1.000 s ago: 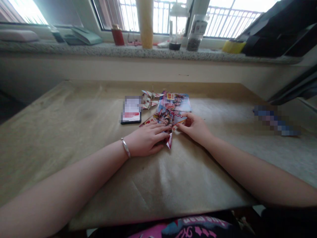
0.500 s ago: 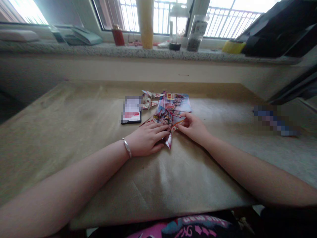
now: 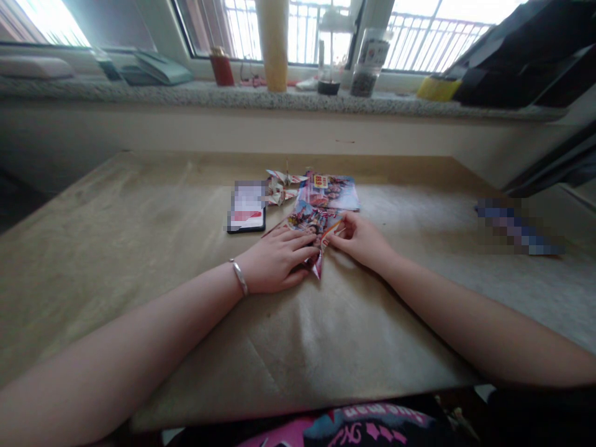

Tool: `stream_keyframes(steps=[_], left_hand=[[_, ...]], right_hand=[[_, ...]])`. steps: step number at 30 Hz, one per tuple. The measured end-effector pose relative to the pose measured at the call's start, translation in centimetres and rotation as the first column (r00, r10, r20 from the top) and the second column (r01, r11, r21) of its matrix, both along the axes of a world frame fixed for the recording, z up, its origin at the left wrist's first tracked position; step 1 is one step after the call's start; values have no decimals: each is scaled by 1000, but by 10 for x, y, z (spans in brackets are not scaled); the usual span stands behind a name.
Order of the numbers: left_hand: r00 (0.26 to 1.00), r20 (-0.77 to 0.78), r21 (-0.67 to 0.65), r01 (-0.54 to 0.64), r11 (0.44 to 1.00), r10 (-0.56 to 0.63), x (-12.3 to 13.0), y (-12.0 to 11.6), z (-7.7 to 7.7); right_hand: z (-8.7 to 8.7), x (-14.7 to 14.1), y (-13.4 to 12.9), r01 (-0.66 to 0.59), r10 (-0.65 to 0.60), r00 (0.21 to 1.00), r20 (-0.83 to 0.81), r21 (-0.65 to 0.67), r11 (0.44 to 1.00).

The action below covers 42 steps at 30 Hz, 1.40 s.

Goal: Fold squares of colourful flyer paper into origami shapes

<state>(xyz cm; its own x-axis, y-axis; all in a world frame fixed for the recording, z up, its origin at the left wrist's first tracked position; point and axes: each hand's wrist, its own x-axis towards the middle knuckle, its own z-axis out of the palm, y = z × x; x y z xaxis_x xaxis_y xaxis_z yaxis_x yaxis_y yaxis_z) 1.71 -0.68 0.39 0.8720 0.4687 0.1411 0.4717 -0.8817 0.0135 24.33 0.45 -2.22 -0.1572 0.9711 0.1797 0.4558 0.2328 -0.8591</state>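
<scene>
A sheet of printed, colourful paper (image 3: 305, 216) with creases and a pointed lower corner lies on the table in front of me. My left hand (image 3: 282, 257) rests flat across its left part, fingers stretched out and pressing it down. At the paper's right edge, my right hand (image 3: 358, 239) pinches a flap between thumb and fingers, and the flap's pale underside shows. Just behind lies a stack of printed leaflets (image 3: 342, 191). Folded paper shapes (image 3: 282, 195) sit to the left of the stack, beside a phone (image 3: 246, 214). My left palm hides part of the paper.
A blurred-out flat object (image 3: 519, 230) lies at the table's right side. Along the granite windowsill (image 3: 288, 99) stand a red container (image 3: 221, 67), a tall yellow cylinder (image 3: 274, 46), clear containers (image 3: 370, 65) and a yellow object (image 3: 438, 88). The table's (image 3: 302, 347) near edge is close to my body.
My right hand has drawn the right flap of the paper slightly inward and lifted it, so more of its pale side shows. My left hand has stayed in place.
</scene>
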Motion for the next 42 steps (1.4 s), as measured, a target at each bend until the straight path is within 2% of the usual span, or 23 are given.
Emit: stream_keyframes(steps=[3, 5, 10, 13, 21, 26, 29, 35, 42], left_hand=[[999, 39, 14, 6, 1000, -7, 1, 1, 0], [998, 67, 21, -6, 1000, 5, 1, 1, 0], [993, 118, 24, -27, 999, 24, 1, 0, -1], [983, 179, 76, -63, 995, 49, 0, 0, -3], [966, 252, 207, -107, 972, 53, -2, 5, -6], [959, 279, 227, -116, 967, 50, -5, 9, -8], [953, 297, 225, -132, 965, 61, -5, 9, -7], [944, 303, 175, -188, 966, 128, -4, 4, -4], [934, 315, 131, -219, 967, 169, -3, 4, -6]], right_hand=[[3, -2, -1, 61, -62, 996, 70, 21, 998], [4, -3, -2, 83, -84, 995, 55, 10, 996], [0, -4, 0, 21, -24, 995, -93, -33, 999], [-2, -3, -2, 1, -3, 993, -120, -12, 1000], [11, -3, -14, -78, 54, 989, 138, 180, 981], [13, -2, -17, -138, 92, 977, 191, 239, 961], [14, -2, -17, -111, 55, 975, 215, 259, 959], [15, -2, -17, -6, -9, 997, 71, 215, 977], [15, -4, -17, -20, 33, 997, -73, 160, 987]])
